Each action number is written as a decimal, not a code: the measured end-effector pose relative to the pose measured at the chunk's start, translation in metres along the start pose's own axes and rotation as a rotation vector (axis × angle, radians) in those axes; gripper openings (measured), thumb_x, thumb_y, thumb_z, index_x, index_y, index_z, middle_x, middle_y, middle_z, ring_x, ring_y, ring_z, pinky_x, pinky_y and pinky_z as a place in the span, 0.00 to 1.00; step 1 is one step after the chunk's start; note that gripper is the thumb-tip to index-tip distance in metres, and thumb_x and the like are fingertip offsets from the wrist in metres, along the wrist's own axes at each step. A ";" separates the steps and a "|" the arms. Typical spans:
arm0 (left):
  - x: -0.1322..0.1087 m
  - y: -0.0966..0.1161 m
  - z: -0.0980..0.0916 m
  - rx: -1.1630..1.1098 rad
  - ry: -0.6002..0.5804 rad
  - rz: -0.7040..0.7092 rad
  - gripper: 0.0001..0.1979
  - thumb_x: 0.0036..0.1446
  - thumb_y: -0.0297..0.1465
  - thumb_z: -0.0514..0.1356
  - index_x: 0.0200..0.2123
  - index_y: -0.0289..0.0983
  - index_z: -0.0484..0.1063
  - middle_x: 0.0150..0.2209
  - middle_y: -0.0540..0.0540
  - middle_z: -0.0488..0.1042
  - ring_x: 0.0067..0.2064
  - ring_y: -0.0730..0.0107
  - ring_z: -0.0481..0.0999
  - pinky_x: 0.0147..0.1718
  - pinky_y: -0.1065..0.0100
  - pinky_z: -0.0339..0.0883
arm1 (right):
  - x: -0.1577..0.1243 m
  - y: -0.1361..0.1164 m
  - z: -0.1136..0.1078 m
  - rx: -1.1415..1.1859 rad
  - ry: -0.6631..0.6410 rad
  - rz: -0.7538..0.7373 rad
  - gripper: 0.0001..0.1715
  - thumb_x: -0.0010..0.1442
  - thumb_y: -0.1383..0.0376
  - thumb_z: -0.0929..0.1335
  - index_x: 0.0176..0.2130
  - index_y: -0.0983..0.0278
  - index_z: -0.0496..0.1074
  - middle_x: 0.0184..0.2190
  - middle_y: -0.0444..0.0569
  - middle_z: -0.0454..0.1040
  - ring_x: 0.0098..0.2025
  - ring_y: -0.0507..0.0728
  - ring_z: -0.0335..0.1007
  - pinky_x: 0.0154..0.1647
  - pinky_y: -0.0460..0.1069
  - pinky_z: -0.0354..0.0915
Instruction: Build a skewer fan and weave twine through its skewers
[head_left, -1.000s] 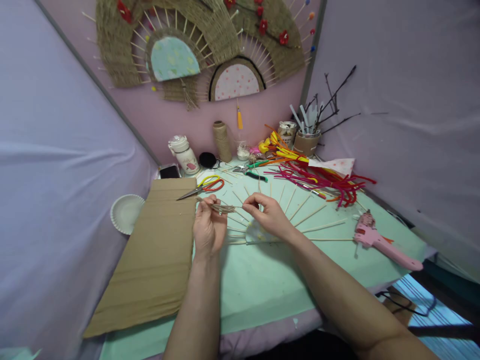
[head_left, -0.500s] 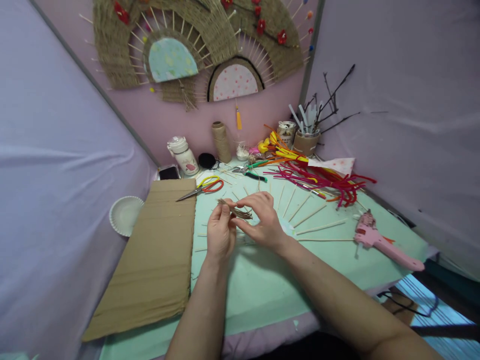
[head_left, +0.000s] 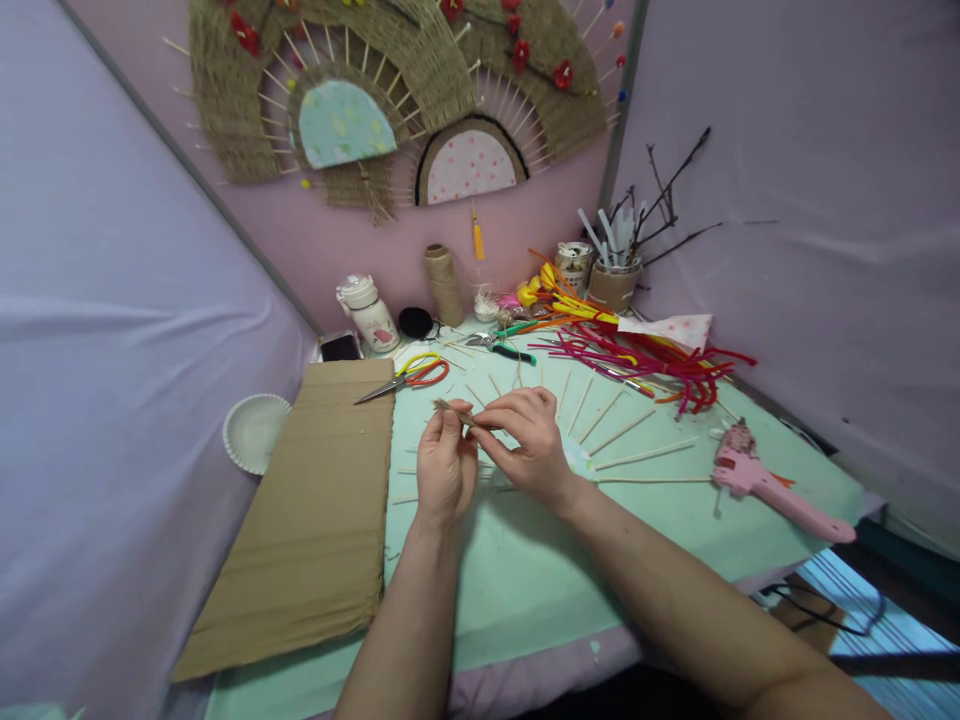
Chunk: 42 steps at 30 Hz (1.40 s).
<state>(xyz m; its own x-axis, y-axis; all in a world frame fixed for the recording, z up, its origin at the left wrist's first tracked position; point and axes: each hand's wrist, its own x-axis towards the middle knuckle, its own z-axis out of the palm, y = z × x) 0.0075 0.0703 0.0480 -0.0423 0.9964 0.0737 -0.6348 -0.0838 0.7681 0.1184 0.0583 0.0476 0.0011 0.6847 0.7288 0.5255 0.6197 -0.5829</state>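
My left hand [head_left: 444, 463] and my right hand [head_left: 527, 446] meet above the mint-green table [head_left: 525, 560], both pinching a small bundle of brown twine [head_left: 455, 411]. The twine's end sticks out to the left past my left thumb. Under my hands lies a half-circle fan frame of wooden sticks [head_left: 622, 430] that spread outward from a paper centre [head_left: 577, 460], partly hidden by my right hand.
A brown cardboard sheet [head_left: 315, 520] lies left of my hands, with a white paper plate [head_left: 253, 432] beyond it. Scissors [head_left: 409, 375], a twine spool [head_left: 443, 283], a white bottle [head_left: 369, 312], coloured pipe cleaners [head_left: 637, 355] and a pink glue gun [head_left: 765, 478] sit around the table.
My hands came together from a short gap. The twine that was stretched between them is now bunched where the fingers meet.
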 end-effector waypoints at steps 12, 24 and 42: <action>0.004 -0.003 -0.007 0.076 -0.014 -0.046 0.13 0.47 0.40 0.67 0.29 0.36 0.76 0.32 0.49 0.73 0.36 0.72 0.72 0.42 0.64 0.65 | 0.009 0.009 -0.002 0.526 -0.230 0.446 0.08 0.57 0.60 0.68 0.33 0.63 0.72 0.32 0.46 0.73 0.38 0.55 0.67 0.44 0.50 0.62; 0.003 -0.002 -0.006 0.064 -0.082 -0.116 0.13 0.45 0.40 0.68 0.32 0.38 0.79 0.38 0.46 0.77 0.39 0.70 0.73 0.41 0.67 0.65 | 0.011 0.007 -0.004 0.775 -0.299 0.624 0.14 0.55 0.57 0.69 0.25 0.63 0.70 0.21 0.40 0.65 0.25 0.50 0.58 0.29 0.46 0.55; 0.004 -0.003 -0.007 0.006 -0.020 -0.111 0.13 0.38 0.37 0.72 0.25 0.35 0.77 0.43 0.44 0.75 0.43 0.67 0.72 0.42 0.67 0.64 | 0.010 0.011 -0.003 0.835 -0.343 0.638 0.13 0.55 0.56 0.69 0.31 0.63 0.70 0.26 0.42 0.68 0.30 0.51 0.63 0.34 0.47 0.59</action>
<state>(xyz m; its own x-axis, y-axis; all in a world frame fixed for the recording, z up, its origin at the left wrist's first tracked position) 0.0039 0.0748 0.0416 0.0439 0.9990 0.0007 -0.6301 0.0271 0.7760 0.1265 0.0709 0.0499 -0.2360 0.9609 0.1451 -0.2275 0.0906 -0.9696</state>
